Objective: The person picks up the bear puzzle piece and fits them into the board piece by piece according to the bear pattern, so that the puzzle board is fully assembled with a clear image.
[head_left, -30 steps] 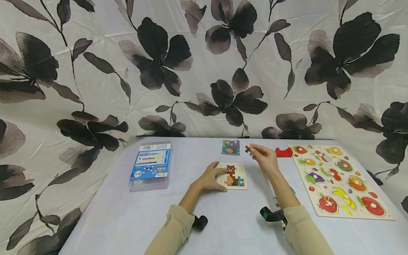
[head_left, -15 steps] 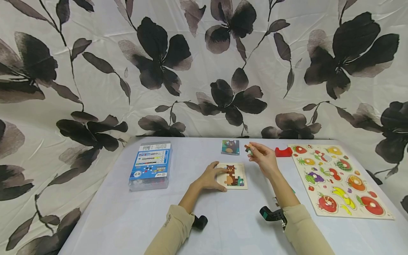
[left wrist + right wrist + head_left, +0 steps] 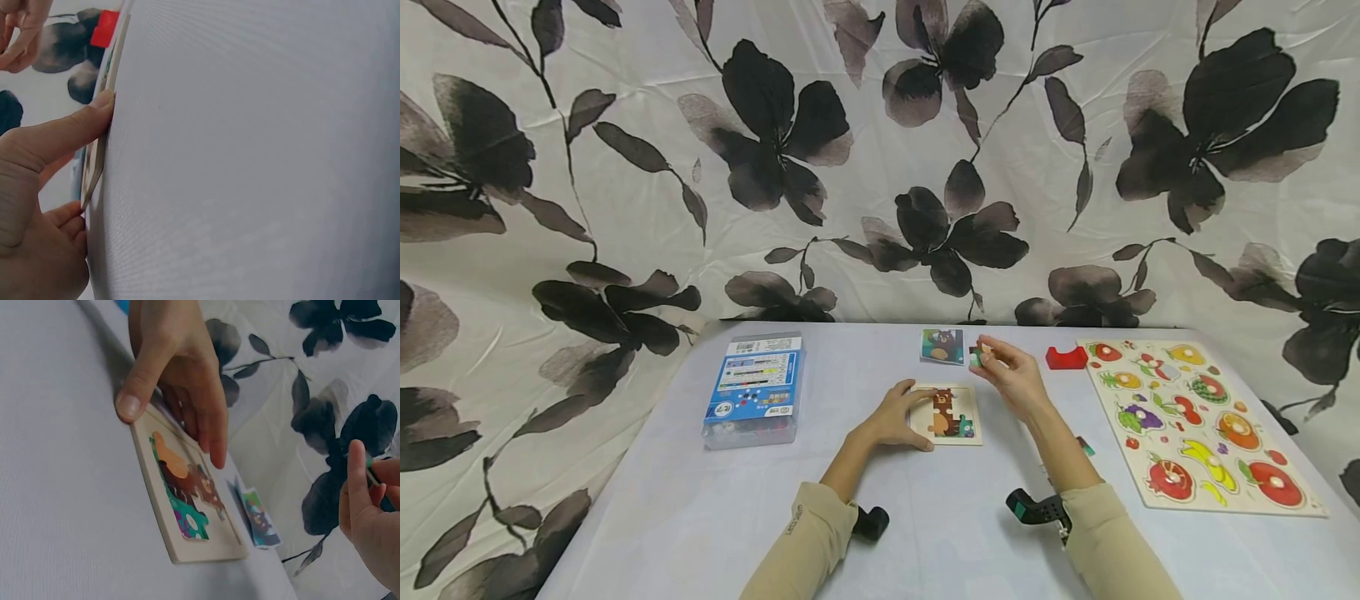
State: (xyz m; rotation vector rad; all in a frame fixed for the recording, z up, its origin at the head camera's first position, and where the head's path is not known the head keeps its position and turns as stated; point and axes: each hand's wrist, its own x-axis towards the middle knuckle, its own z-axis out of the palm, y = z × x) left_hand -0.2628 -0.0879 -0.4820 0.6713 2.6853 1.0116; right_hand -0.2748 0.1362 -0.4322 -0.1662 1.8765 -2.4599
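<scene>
My left hand (image 3: 891, 419) grips a small wooden puzzle board (image 3: 977, 423) by its left side, thumb at the near edge and fingers toward the far edge. In the right wrist view the puzzle board (image 3: 209, 553) holds several fitted pieces of a brown bear and a teal patch, with bare wood beside them. My right hand (image 3: 1018, 379) is raised beyond the board's right corner and pinches a small brown-and-green puzzle piece (image 3: 976, 356) between thumb and fingers. Fingers hide part of that piece. A square bear picture card (image 3: 942, 347) stands just behind the board.
A clear plastic box with a blue label (image 3: 754, 392) lies at the left. On the right is a large fruit puzzle board (image 3: 1165, 446), with a red curved object (image 3: 1067, 358) by its far left corner. A small green-edged piece (image 3: 1086, 446) is partly hidden by my right forearm.
My right hand has shifted slightly left toward the card, and the pinched puzzle piece has turned in its fingers. My left hand and the puzzle board stay in place.
</scene>
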